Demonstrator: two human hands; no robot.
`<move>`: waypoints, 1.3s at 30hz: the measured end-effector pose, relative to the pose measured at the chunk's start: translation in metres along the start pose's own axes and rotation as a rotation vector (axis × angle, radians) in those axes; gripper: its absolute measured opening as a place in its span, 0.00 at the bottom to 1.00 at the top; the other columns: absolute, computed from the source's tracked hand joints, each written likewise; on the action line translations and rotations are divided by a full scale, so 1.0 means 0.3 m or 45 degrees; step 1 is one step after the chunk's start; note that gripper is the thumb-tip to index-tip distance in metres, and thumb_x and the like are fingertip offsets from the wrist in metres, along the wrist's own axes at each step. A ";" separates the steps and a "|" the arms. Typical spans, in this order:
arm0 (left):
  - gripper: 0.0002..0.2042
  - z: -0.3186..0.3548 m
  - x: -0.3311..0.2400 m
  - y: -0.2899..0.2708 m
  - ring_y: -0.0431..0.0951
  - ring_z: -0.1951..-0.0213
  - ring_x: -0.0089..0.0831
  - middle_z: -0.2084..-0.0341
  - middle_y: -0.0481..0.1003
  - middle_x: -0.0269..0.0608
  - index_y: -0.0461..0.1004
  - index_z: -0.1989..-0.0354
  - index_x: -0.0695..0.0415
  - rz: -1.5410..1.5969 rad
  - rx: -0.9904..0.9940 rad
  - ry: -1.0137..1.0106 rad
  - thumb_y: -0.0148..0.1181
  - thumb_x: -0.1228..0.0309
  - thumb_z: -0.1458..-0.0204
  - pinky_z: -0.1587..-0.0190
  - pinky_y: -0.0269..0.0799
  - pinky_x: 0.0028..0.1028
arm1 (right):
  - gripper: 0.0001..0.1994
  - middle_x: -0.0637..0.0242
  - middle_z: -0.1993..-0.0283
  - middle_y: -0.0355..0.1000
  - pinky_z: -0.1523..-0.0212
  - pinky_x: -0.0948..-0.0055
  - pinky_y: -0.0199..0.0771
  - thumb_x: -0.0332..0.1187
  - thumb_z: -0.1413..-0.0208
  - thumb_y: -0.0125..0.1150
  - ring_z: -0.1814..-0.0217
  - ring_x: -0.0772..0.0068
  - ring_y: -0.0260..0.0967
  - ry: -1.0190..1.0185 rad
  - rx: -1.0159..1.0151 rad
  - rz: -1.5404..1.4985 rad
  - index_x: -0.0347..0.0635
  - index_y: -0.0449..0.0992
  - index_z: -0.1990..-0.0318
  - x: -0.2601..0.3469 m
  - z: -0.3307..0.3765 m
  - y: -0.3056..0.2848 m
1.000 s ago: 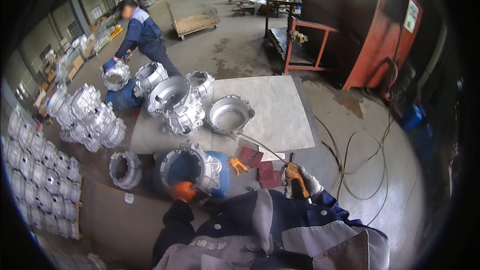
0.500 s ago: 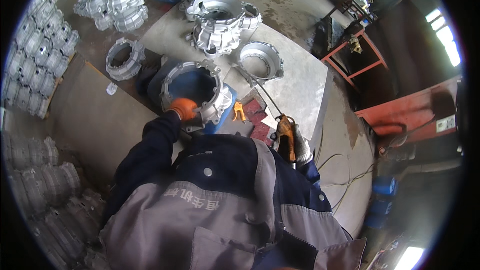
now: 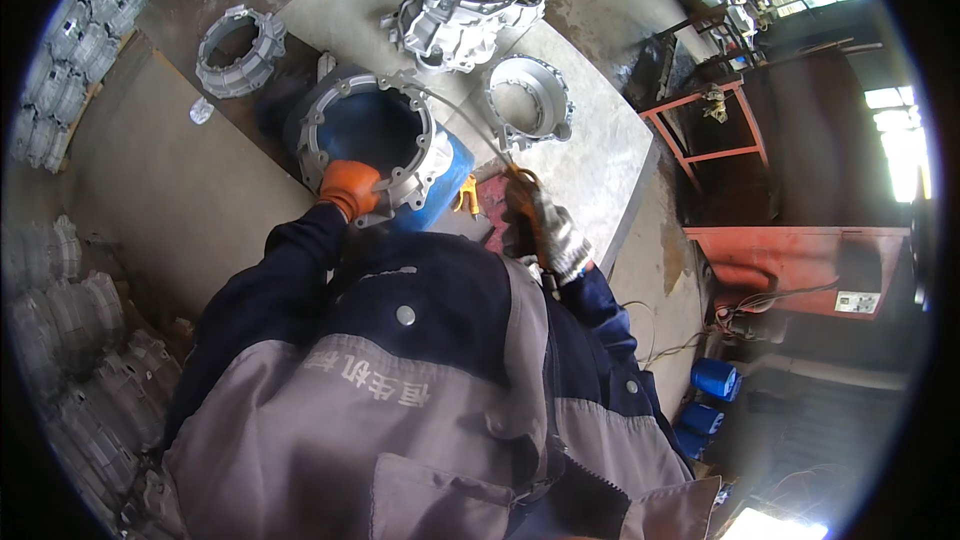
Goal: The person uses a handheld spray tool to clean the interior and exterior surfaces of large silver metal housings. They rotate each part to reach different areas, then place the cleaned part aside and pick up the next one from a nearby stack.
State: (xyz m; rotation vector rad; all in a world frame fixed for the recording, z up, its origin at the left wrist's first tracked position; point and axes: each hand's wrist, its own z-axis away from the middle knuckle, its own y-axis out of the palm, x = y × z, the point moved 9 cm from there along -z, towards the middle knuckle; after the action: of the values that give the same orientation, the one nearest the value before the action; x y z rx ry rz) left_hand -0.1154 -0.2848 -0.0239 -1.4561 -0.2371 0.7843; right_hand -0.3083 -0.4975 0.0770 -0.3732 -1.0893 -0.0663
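My left hand (image 3: 348, 190), in an orange glove, grips the near-left rim of a silver cast-metal housing (image 3: 434, 162). This ring-shaped housing is tilted on a blue plastic drum (image 3: 460, 158), with its round opening facing me. In my right hand (image 3: 562, 238), which wears a pale knitted glove, is an air blow gun (image 3: 524, 178) with an orange handle. Its long thin nozzle reaches left to the housing's far-right rim; whether it touches cannot be made out. A second, yellow-orange blow gun (image 3: 466, 195) lies between the drum and my right hand.
A smaller ring casting (image 3: 528, 100) and stacked housings (image 3: 465, 15) stand on a grey metal sheet (image 3: 605, 135) beyond. Another ring (image 3: 240, 52) lies on the floor at left. Castings are piled along the left edge. A red frame (image 3: 705, 125) and loose hoses are at right.
My right hand has brought the blow gun left and up, swinging its nozzle from beside the smaller ring to the held housing's rim. The left hand keeps its grip. The whole view has shifted.
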 end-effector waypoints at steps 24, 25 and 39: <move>0.13 -0.010 0.019 -0.010 0.78 0.69 0.43 0.76 0.78 0.43 0.79 0.75 0.51 0.026 0.068 0.005 0.63 0.56 0.66 0.65 0.72 0.39 | 0.36 0.59 0.64 0.73 0.62 0.74 0.71 0.64 0.45 0.44 0.65 0.71 0.70 0.209 0.013 0.276 0.36 0.71 0.50 0.121 -0.039 0.000; 0.13 -0.011 0.022 -0.011 0.78 0.69 0.43 0.76 0.78 0.43 0.80 0.75 0.51 0.016 0.065 -0.005 0.63 0.56 0.66 0.65 0.72 0.39 | 0.36 0.60 0.64 0.73 0.62 0.74 0.71 0.64 0.45 0.44 0.65 0.71 0.70 0.208 0.012 0.275 0.36 0.71 0.50 0.118 -0.042 0.003; 0.13 0.041 0.004 -0.108 0.75 0.67 0.46 0.75 0.75 0.44 0.75 0.71 0.54 0.292 -0.360 0.211 0.62 0.62 0.67 0.65 0.69 0.41 | 0.35 0.61 0.62 0.73 0.60 0.76 0.69 0.63 0.44 0.44 0.62 0.74 0.69 0.162 0.155 0.217 0.36 0.72 0.50 0.144 -0.084 0.080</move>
State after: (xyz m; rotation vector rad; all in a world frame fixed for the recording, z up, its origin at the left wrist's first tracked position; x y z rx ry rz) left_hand -0.1113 -0.2718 0.0079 -1.8293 -0.0556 0.8324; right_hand -0.2609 -0.4777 0.0980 -0.3459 -0.9279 0.1259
